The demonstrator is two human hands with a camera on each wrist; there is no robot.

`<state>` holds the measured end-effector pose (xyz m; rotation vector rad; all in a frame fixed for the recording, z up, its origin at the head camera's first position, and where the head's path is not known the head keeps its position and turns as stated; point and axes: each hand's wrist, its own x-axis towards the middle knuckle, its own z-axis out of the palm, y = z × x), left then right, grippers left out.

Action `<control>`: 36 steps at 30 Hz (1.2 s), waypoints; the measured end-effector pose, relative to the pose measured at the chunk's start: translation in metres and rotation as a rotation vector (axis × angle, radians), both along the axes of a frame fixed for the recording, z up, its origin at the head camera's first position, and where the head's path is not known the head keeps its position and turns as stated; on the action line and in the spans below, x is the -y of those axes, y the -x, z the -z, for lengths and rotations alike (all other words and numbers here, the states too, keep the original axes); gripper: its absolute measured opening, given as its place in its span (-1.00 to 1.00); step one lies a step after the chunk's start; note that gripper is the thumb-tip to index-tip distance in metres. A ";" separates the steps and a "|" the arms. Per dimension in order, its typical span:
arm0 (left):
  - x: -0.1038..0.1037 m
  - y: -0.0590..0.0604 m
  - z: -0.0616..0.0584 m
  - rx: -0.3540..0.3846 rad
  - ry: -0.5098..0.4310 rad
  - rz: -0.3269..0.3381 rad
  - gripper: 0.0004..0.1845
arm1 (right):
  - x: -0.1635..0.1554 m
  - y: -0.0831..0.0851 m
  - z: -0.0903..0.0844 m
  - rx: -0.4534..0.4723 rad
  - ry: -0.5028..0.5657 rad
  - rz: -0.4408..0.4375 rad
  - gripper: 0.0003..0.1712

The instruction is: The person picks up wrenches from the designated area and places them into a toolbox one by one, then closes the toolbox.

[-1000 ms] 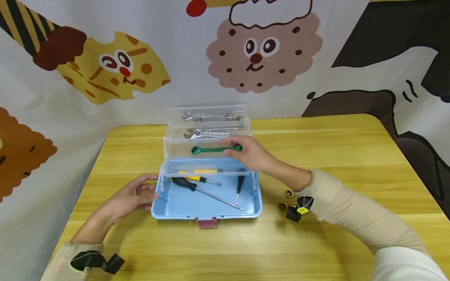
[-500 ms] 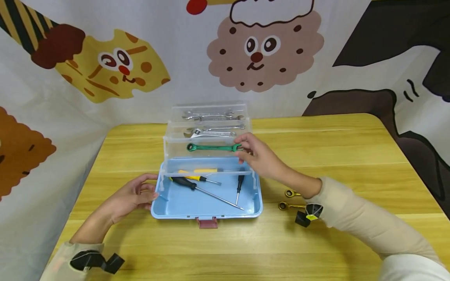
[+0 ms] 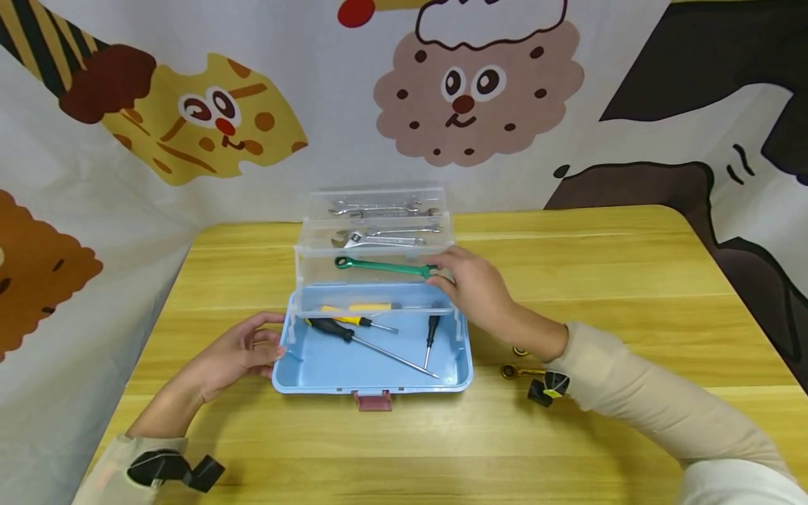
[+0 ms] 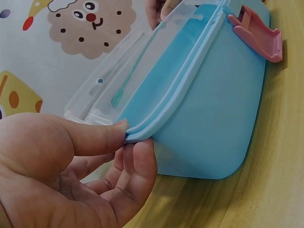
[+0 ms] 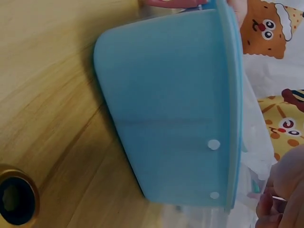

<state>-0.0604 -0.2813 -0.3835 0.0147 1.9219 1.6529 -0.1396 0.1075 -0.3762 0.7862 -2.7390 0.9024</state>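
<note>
A blue toolbox [image 3: 328,368] stands open on the table, its clear stepped trays [image 3: 315,270] raised at the back. My left hand [image 3: 236,354] grips the box's left rim; in the left wrist view the thumb lies over the rim [image 4: 142,135] and the fingers are curled beneath it. My right hand [image 3: 476,287] pinches the right end of a green ratchet wrench [image 3: 385,266] at the lowest tray. The wrench lies nearly level, ring end to the left, and shows through the clear plastic in the left wrist view. In the right wrist view, fingers show at the right edge.
Silver wrenches [image 3: 385,210] and an adjustable wrench [image 3: 353,240] lie in the upper trays. Inside the box are a long black screwdriver [image 3: 331,327], a small black one [image 3: 433,330] and yellow-handled ones [image 3: 369,307]. Gold ratchet wrenches [image 3: 520,372] lie right of the box, partly under the forearm.
The green wrench has shifted slightly left, and its right end now sits a little lower. My right hand moved right, then slightly back left. The left hand stayed on the rim.
</note>
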 end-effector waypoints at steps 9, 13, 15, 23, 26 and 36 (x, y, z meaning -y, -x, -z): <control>0.001 -0.001 -0.001 -0.007 -0.006 0.004 -0.40 | 0.001 -0.001 0.004 -0.041 0.003 -0.021 -0.65; 0.001 0.000 0.000 -0.008 -0.006 0.000 -0.40 | -0.001 -0.002 0.003 -0.014 0.008 -0.023 -0.61; 0.000 0.000 0.000 -0.009 -0.009 0.002 -0.39 | -0.003 -0.002 0.003 0.004 0.008 -0.027 -0.59; 0.000 0.000 0.000 -0.012 -0.013 0.013 -0.40 | -0.017 -0.004 0.001 0.025 0.021 -0.131 -0.47; 0.001 0.001 0.000 -0.017 -0.024 0.018 -0.41 | -0.026 -0.006 0.000 0.011 0.019 -0.179 -0.46; 0.001 0.000 0.002 -0.016 -0.042 0.019 -0.42 | -0.057 -0.015 -0.007 -0.002 -0.056 -0.336 -0.29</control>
